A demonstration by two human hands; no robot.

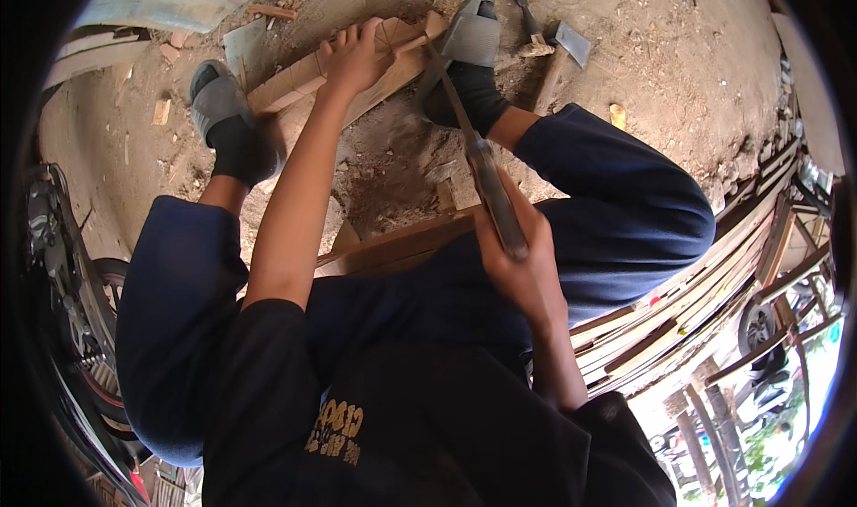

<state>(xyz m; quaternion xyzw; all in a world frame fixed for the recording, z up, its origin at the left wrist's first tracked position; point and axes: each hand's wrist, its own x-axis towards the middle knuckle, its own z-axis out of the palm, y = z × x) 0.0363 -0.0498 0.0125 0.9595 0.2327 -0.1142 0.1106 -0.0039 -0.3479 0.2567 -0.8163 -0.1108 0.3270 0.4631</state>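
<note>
My left hand (354,59) presses on a notched or marked wooden piece (299,77), its fingers curled over the far edge. This piece lies on a thicker wooden beam (386,92) on the ground between my sandalled feet. My right hand (527,261) is closed round the dark handle of a long, narrow-bladed hand tool (482,163). Its blade points away from me, and the tip reaches the right end of the wood, beside my right foot. Whether the blade has teeth cannot be made out.
Right of my right sandal (473,38) lie a chisel-like tool (522,3) and a hatchet-like tool (571,45) with a wooden handle. Wood scraps (162,112) dot the dirt floor. Stacked planks (661,337) stand at the right, a motorcycle (67,284) at the left.
</note>
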